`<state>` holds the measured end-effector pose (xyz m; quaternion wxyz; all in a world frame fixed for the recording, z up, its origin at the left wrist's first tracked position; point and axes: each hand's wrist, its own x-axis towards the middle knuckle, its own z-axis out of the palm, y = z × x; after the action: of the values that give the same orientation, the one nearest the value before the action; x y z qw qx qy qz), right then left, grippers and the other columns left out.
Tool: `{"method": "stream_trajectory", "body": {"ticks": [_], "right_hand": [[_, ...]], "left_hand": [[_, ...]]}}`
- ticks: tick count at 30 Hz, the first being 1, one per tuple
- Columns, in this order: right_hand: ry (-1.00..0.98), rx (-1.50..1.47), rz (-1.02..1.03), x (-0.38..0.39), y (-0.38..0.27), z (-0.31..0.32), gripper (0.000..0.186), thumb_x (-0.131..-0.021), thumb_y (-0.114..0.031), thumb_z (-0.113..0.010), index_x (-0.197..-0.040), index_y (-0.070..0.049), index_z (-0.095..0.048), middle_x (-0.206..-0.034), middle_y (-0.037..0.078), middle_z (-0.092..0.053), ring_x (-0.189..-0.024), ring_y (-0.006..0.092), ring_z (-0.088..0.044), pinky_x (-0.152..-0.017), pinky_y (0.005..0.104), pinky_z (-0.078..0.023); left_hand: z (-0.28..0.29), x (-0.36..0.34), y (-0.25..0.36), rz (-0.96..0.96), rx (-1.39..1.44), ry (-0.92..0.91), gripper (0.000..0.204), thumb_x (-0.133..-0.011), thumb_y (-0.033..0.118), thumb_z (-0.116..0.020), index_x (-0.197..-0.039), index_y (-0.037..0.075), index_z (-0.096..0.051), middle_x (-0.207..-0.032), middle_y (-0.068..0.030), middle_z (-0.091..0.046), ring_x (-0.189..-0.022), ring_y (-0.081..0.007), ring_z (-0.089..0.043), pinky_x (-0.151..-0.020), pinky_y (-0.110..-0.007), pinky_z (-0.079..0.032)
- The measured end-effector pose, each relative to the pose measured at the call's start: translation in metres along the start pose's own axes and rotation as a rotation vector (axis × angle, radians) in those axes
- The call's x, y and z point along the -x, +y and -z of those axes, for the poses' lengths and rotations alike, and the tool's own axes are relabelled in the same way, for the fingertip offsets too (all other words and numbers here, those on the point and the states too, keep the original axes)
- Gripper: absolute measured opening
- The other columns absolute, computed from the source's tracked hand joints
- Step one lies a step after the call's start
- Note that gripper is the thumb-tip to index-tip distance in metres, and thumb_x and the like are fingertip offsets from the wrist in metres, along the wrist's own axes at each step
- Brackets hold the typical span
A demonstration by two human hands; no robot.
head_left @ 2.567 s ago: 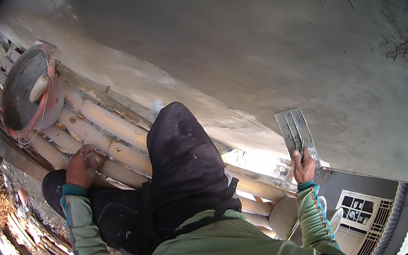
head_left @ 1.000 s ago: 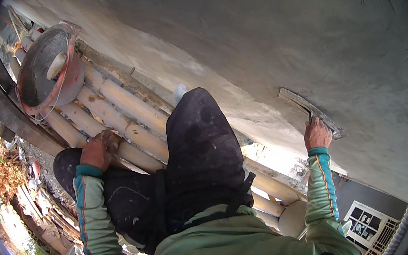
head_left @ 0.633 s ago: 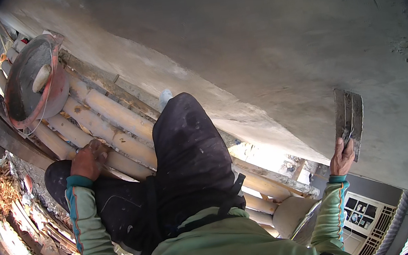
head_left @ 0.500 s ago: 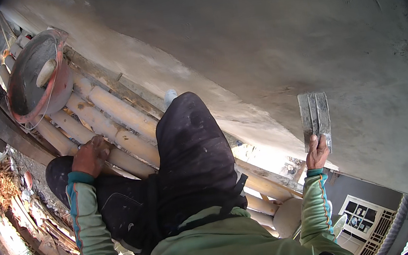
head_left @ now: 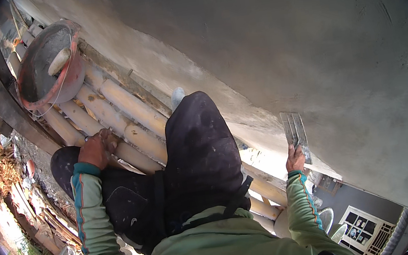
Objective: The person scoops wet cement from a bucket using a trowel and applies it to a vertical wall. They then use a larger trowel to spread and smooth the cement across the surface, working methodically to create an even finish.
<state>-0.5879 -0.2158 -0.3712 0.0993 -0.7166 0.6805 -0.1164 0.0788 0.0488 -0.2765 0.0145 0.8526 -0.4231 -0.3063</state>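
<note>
My right hand (head_left: pixel 295 158) grips a plastering trowel (head_left: pixel 295 129), a flat grey rectangular blade with long ridges. Its blade lies close to the lower edge of a grey plastered wall (head_left: pixel 307 45); whether they touch I cannot tell. Beside my bent left knee, my left hand (head_left: pixel 97 151) is closed with its fingers curled. What it holds, if anything, is hidden. Up at the left stands a reddish bucket (head_left: pixel 76 75) with a thin wire handle and grey mortar smears inside. A pale rounded piece (head_left: pixel 59 61) lies in it.
I squat on bamboo poles (head_left: pixel 133 106) laid side by side with gaps between them. A dark curved board (head_left: pixel 5 103) runs along the left edge. Beyond it, lower down, are wood scraps (head_left: pixel 45 223) and plants. At lower right a white window frame (head_left: pixel 358 225) shows.
My right hand and the trowel have moved left and down along the wall, toward its lower edge. The view has shifted slightly; my left hand stays by the knee.
</note>
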Motion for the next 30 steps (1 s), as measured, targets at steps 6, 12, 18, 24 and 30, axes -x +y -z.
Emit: {"method": "stream_trajectory", "body": {"ticks": [6, 12, 18, 24, 30], "right_hand": [[0.101, -0.175, 0.003, -0.071, -0.044, -0.024, 0.040, -0.105, -0.035, -0.061, -0.096, 0.004, -0.059, -0.081, 0.031, -0.063, -0.074, 0.0511, -0.056, -0.067, 0.0510, -0.046], [0.025, 0.011, -0.074, -0.013, 0.054, -0.043, 0.052, -0.102, -0.045, -0.058, -0.100, 0.007, -0.063, -0.091, 0.034, -0.067, -0.089, 0.0545, -0.063, -0.077, 0.0563, -0.048], [0.018, -0.184, 0.032, -0.057, -0.062, -0.038, 0.040, -0.105, -0.033, -0.058, -0.094, 0.006, -0.057, -0.087, 0.035, -0.063, -0.083, 0.0557, -0.058, -0.072, 0.0550, -0.046], [-0.056, 0.007, -0.154, -0.038, 0.045, -0.070, 0.051, -0.100, -0.047, -0.060, -0.103, 0.004, -0.065, -0.095, 0.037, -0.066, -0.093, 0.0563, -0.061, -0.078, 0.0580, -0.047], [0.065, -0.066, 0.034, -0.036, -0.012, -0.087, 0.047, -0.102, -0.043, -0.059, -0.099, 0.005, -0.060, -0.092, 0.036, -0.066, -0.091, 0.0564, -0.061, -0.077, 0.0563, -0.048]], "left_hand": [[-0.001, 0.000, 0.000, 0.048, -0.019, -0.057, 0.049, -0.094, 0.037, -0.069, -0.134, 0.009, -0.063, -0.115, -0.0233, -0.071, -0.109, -0.0433, -0.067, -0.094, -0.051, -0.054], [-0.004, -0.004, 0.006, -0.017, 0.031, 0.003, 0.049, -0.094, 0.037, -0.069, -0.135, 0.012, -0.061, -0.118, -0.0233, -0.070, -0.110, -0.0440, -0.067, -0.094, -0.052, -0.054], [0.002, 0.002, 0.006, 0.052, -0.061, -0.064, 0.049, -0.094, 0.038, -0.068, -0.136, 0.012, -0.061, -0.118, -0.0236, -0.070, -0.109, -0.0448, -0.067, -0.094, -0.052, -0.054], [-0.009, -0.011, 0.001, -0.028, -0.014, 0.009, 0.050, -0.096, 0.040, -0.067, -0.135, 0.008, -0.061, -0.113, -0.0252, -0.071, -0.108, -0.0451, -0.067, -0.092, -0.053, -0.055], [-0.003, -0.001, 0.000, 0.004, -0.012, -0.015, 0.051, -0.096, 0.040, -0.067, -0.133, 0.007, -0.062, -0.112, -0.0265, -0.070, -0.106, -0.0454, -0.067, -0.091, -0.053, -0.055]]}}
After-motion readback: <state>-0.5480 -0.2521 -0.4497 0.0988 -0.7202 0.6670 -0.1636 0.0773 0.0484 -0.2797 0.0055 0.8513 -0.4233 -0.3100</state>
